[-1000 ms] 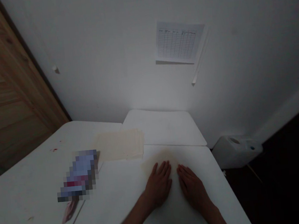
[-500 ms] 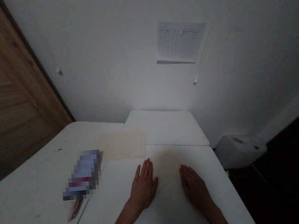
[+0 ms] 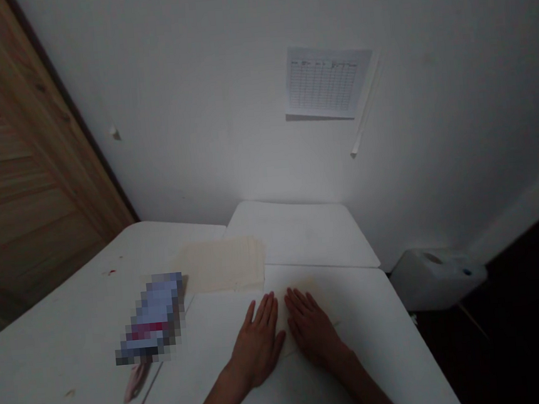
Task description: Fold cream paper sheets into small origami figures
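**One cream paper sheet [image 3: 308,293] on the white table [image 3: 60,346]**

Bearings are clock positions from the hands, with 12 toward the wall [image 3: 195,108]. The left hand [image 3: 258,341] and right hand [image 3: 313,329] lie palm-down with fingers extended. They are apart, separated by a narrow gap, and neither is clamped on anything. The right hand rests on the sheet; the left hand lies at the sheet's left edge.

Surrounding items:
- 9 o'clock: pixelated package [image 3: 154,319], unreadable, with a pink item [image 3: 135,383] projecting from its near end.
- 10 o'clock: wooden door [image 3: 21,173].
- 11 o'clock: stack of cream paper [image 3: 221,266].
- 12 o'clock: white panel [image 3: 300,234].
- 1 o'clock: printed grid chart [image 3: 327,82], on the wall.
- 3 o'clock: white plastic container [image 3: 436,278], beyond the table edge.
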### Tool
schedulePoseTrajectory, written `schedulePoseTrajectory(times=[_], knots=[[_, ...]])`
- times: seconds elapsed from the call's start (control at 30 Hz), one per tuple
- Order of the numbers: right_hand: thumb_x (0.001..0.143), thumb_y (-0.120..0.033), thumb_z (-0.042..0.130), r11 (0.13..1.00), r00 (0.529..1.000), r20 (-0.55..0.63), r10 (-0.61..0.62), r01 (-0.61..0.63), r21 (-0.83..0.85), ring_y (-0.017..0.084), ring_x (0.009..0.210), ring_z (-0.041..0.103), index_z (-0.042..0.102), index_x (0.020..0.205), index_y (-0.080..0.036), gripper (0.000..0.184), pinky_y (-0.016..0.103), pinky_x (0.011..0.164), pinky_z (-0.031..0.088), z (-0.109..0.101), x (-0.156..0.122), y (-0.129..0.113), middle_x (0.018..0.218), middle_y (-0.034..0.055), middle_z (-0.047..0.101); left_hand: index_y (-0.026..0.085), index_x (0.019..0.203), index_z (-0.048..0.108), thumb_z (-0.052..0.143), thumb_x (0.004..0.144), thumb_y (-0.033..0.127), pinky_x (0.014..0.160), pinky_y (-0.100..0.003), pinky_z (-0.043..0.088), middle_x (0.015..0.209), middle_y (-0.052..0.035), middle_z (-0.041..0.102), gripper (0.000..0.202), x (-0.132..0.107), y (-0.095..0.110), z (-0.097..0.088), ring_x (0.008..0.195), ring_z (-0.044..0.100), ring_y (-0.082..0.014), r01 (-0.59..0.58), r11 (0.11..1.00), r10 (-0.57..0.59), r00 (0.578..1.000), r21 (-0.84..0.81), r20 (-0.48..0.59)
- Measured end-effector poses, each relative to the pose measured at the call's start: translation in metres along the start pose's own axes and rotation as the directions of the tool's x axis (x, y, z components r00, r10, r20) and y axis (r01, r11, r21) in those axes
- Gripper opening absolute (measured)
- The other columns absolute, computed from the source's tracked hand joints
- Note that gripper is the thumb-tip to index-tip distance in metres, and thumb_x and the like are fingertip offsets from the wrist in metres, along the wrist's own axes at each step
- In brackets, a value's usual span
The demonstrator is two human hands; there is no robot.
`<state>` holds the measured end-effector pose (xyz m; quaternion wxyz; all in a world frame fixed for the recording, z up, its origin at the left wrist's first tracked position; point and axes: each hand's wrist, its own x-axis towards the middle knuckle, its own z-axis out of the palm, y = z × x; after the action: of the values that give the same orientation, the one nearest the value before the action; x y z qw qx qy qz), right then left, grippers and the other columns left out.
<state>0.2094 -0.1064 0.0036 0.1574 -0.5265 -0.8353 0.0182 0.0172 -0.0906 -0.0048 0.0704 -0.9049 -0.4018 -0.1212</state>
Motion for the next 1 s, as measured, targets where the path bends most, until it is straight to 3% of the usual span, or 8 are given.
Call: schedulePoseTrajectory(times=[0.2,0.37,0.6,0.7,0.87,1.0], knots=[[0.1,-0.038,0.028,0.998,0.994,0.099,0.054,-0.055,0.008,0.023,0.143,0.016,0.02,0.15,-0.015,0.055,0.047,0.116,0.016,0.001,-0.004,0.008,0.155,0.0083,0.018,0.008,0.147,0.029,0.034,0.095,0.038,0.114,-0.048,0.018,0.152,-0.0149,0.028,0.06,0.0,0.002,-0.003,0.142,0.019,-0.0282,0.016,1.0,-0.016,1.0,-0.006,0.01],[0.1,-0.043,0.023,0.984,0.974,0.141,0.177,-0.173,-0.044,0.022,0.144,0.011,0.016,0.15,-0.013,0.059,0.047,0.116,0.011,-0.008,-0.01,0.031,0.155,0.0077,0.012,0.009,0.147,0.029,0.033,0.096,0.039,0.114,-0.048,0.018,0.153,-0.0145,0.027,0.059,0.0,0.003,-0.007,0.142,0.019,-0.028,0.019,1.0,-0.019,1.0,-0.012,0.024],[0.099,-0.043,0.021,0.957,0.954,0.109,0.28,-0.268,-0.114,0.022,0.144,0.012,0.016,0.15,-0.016,0.058,0.048,0.116,0.01,-0.009,-0.016,0.064,0.156,0.0041,0.015,0.009,0.146,0.03,0.033,0.096,0.04,0.115,-0.047,0.018,0.152,-0.0137,0.029,0.059,-0.001,0.002,-0.004,0.142,0.019,-0.0267,0.017,1.0,-0.017,1.0,-0.012,-0.003],[0.099,-0.039,0.023,0.932,0.939,0.035,0.343,-0.335,-0.142,0.025,0.143,0.015,0.023,0.149,-0.014,0.056,0.05,0.115,0.012,-0.004,-0.016,0.073,0.155,0.0059,0.02,0.009,0.146,0.031,0.033,0.096,0.041,0.115,-0.047,0.018,0.152,-0.0138,0.03,0.059,-0.001,0.003,-0.002,0.142,0.021,-0.0268,0.034,0.999,-0.034,0.999,-0.008,-0.008],[0.097,-0.031,0.03,0.873,0.87,-0.221,0.44,-0.472,-0.122,0.028,0.138,0.03,0.049,0.135,-0.008,0.048,0.047,0.112,0.022,-0.007,-0.022,0.074,0.148,0.016,0.037,0.008,0.144,0.034,0.034,0.095,0.046,0.113,-0.049,0.021,0.15,-0.0165,0.034,0.062,-0.005,0.008,-0.004,0.139,0.028,-0.0292,0.101,0.995,-0.101,0.995,-0.004,-0.025],[0.095,-0.032,0.038,0.893,0.87,-0.234,0.433,-0.45,-0.02,0.024,0.118,0.052,0.062,0.119,-0.016,0.037,0.039,0.103,0.035,-0.013,-0.033,0.056,0.127,0.0116,0.059,0.009,0.137,0.043,0.038,0.094,0.048,0.111,-0.05,0.025,0.143,-0.0179,0.044,0.058,-0.012,0.016,-0.008,0.133,0.038,-0.0316,0.177,0.984,-0.178,0.982,-0.023,-0.057]])
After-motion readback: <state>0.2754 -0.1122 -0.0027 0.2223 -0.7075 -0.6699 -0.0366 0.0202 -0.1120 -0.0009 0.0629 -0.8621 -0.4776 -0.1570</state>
